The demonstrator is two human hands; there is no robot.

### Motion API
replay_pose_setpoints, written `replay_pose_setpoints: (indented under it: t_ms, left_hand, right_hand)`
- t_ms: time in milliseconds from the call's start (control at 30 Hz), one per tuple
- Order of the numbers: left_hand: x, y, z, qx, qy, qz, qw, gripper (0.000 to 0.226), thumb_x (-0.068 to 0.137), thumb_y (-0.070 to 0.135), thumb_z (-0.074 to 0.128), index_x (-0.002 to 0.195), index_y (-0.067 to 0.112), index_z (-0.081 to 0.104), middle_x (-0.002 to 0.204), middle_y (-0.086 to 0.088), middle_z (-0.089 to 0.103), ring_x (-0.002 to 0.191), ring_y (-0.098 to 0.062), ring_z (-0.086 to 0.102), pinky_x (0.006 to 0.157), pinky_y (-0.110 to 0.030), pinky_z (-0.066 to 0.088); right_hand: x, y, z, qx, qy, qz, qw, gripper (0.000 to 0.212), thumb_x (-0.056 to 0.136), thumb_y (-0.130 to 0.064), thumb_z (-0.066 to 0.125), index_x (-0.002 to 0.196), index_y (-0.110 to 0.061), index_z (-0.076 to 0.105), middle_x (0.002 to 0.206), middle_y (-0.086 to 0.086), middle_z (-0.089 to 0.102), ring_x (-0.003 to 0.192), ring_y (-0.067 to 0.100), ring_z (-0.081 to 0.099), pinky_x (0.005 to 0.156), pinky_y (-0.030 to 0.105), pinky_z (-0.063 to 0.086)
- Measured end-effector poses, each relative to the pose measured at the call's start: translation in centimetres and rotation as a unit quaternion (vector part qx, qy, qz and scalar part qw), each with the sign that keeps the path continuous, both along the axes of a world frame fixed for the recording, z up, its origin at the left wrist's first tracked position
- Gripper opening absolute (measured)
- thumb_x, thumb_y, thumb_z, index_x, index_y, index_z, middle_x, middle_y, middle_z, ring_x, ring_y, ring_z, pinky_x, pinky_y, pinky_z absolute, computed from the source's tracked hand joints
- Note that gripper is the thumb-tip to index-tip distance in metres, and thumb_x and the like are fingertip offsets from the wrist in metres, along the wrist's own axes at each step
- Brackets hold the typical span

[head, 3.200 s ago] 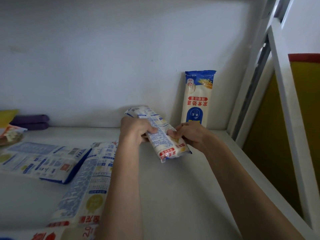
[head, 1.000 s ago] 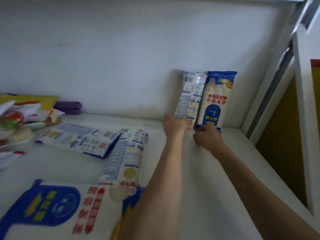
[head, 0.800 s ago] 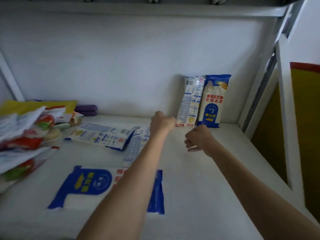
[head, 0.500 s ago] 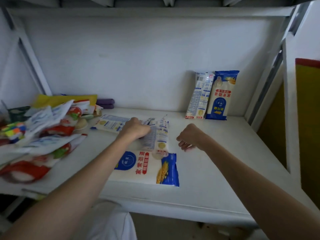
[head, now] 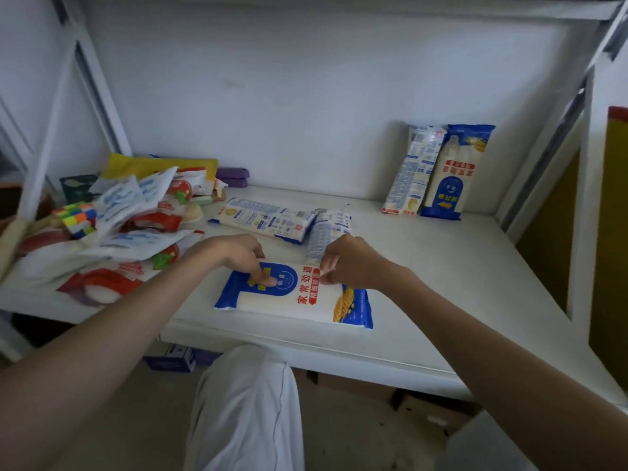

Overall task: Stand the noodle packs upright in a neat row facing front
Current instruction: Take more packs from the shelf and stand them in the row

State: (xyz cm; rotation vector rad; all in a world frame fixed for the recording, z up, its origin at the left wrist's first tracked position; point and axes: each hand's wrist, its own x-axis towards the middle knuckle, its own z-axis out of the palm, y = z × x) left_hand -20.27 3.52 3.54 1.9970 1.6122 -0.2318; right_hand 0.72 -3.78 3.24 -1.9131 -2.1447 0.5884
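Two noodle packs stand upright against the back wall at the right: one [head: 413, 171] shows its printed back, and the blue-and-white one [head: 453, 171] faces front but upside down. Two more packs [head: 265, 219] [head: 326, 232] lie flat, back side up, mid-shelf. A blue-and-white noodle pack [head: 306, 300] lies face up near the shelf's front edge. My left hand [head: 238, 253] pinches its far edge at the left end. My right hand [head: 353, 263] pinches the same edge near the middle.
The white shelf [head: 441, 283] has bare room in front of the standing packs. At the left sit a heap of snack bags [head: 129, 229], a colour cube [head: 76, 217], a yellow bag [head: 153, 164] and purple items [head: 232, 176]. My knee [head: 248, 402] is below the edge.
Both hands left the second pack standing by the wall and drew back toward me. They have now come down on the flat blue-and-white pack at the shelf's front.
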Motion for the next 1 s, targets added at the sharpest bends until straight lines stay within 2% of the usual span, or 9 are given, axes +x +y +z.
replay_pose_setpoints:
  t_ms: [200, 300, 400, 500, 600, 733, 833, 933, 1000]
  left_hand:
    - [-1.8, -0.5, -1.3, 0.006, -0.083, 0.028, 0.996, 0.066, 0.07, 0.036, 0.085, 0.124, 0.011, 0.055, 0.124, -0.004, 0.055, 0.109, -0.021, 0.052, 0.091, -0.033, 0.046]
    - [-1.8, -0.9, -1.5, 0.018, -0.157, 0.054, 0.986, 0.055, 0.067, 0.017, 0.088, 0.114, 0.012, 0.059, 0.119, -0.005, 0.055, 0.108, -0.022, 0.051, 0.083, -0.031, 0.046]
    - [-1.7, -1.0, -1.3, 0.046, -0.217, 0.063, 0.973, 0.047, 0.06, 0.006, 0.09, 0.095, 0.016, 0.061, 0.113, -0.004, 0.057, 0.105, -0.021, 0.051, 0.078, -0.029, 0.046]
    - [-1.2, -0.9, -0.6, 0.09, -0.234, 0.061, 0.966, 0.046, 0.056, 0.004, 0.092, 0.087, 0.019, 0.062, 0.105, 0.0, 0.06, 0.102, -0.02, 0.054, 0.069, -0.027, 0.047]
    - [-0.7, -0.6, 0.0, 0.127, -0.27, 0.055, 0.953, 0.056, 0.051, 0.008, 0.095, 0.095, 0.021, 0.063, 0.11, 0.002, 0.062, 0.106, -0.02, 0.056, 0.078, -0.032, 0.054]
    - [0.4, -0.8, 0.3, 0.158, -0.314, 0.108, 0.93, 0.072, 0.058, 0.025, 0.094, 0.117, 0.017, 0.054, 0.113, 0.005, 0.056, 0.109, -0.014, 0.053, 0.087, -0.031, 0.047]
    - [1.8, -1.3, 0.1, 0.14, -0.392, 0.221, 0.882, 0.055, 0.068, 0.032, 0.088, 0.102, 0.016, 0.047, 0.104, 0.005, 0.053, 0.097, -0.012, 0.053, 0.084, -0.027, 0.042]
    - [3.4, -1.1, -0.6, -0.012, -0.511, 0.285, 0.811, 0.047, 0.07, 0.037, 0.085, 0.101, 0.012, 0.061, 0.101, -0.001, 0.066, 0.079, -0.013, 0.059, 0.077, -0.027, 0.047]
    - [4.9, -1.3, -0.6, -0.103, -0.581, 0.277, 0.758, 0.04, 0.077, 0.027, 0.081, 0.109, 0.008, 0.067, 0.104, -0.007, 0.074, 0.086, -0.017, 0.068, 0.074, -0.026, 0.054]
  right_hand:
    - [-2.1, 0.6, -0.7, -0.014, -0.006, 0.018, 1.0, 0.046, 0.086, -0.028, 0.069, 0.129, -0.016, 0.058, 0.127, 0.004, 0.062, 0.113, 0.021, 0.059, 0.093, 0.029, 0.05]
    - [-2.9, 0.6, -0.5, -0.046, -0.01, 0.018, 0.999, 0.051, 0.089, -0.033, 0.066, 0.134, -0.013, 0.054, 0.128, 0.007, 0.061, 0.111, 0.021, 0.061, 0.084, 0.025, 0.048]
    - [-3.2, 0.5, 0.0, -0.059, -0.029, 0.021, 0.998, 0.041, 0.091, -0.034, 0.063, 0.122, -0.008, 0.06, 0.112, 0.007, 0.067, 0.097, 0.02, 0.063, 0.074, 0.021, 0.047]
    - [-2.8, 0.7, 0.4, -0.063, 0.005, 0.005, 0.998, 0.019, 0.091, -0.028, 0.063, 0.09, -0.011, 0.056, 0.084, 0.0, 0.063, 0.08, 0.015, 0.06, 0.059, 0.017, 0.043]
    - [-1.9, 0.7, 0.9, -0.07, 0.068, -0.025, 0.995, 0.022, 0.089, -0.021, 0.065, 0.076, -0.016, 0.048, 0.082, -0.001, 0.066, 0.078, 0.014, 0.065, 0.063, 0.02, 0.051]
    - [0.0, 0.4, 0.5, -0.076, 0.243, -0.128, 0.959, 0.015, 0.086, -0.012, 0.068, 0.084, -0.01, 0.054, 0.086, 0.007, 0.071, 0.072, 0.02, 0.071, 0.059, 0.029, 0.059]
    - [1.5, -0.1, 0.3, -0.07, 0.335, -0.186, 0.921, 0.014, 0.085, -0.012, 0.071, 0.09, -0.007, 0.058, 0.083, 0.008, 0.072, 0.067, 0.019, 0.071, 0.057, 0.03, 0.06]
    - [2.9, -0.6, 0.3, -0.057, 0.402, -0.224, 0.886, 0.017, 0.086, -0.015, 0.071, 0.092, -0.006, 0.058, 0.088, 0.01, 0.074, 0.066, 0.018, 0.071, 0.047, 0.026, 0.057]
    - [3.8, -0.5, 0.1, -0.049, 0.427, -0.241, 0.87, 0.02, 0.086, -0.017, 0.071, 0.093, -0.006, 0.057, 0.09, 0.011, 0.075, 0.068, 0.019, 0.072, 0.045, 0.024, 0.055]
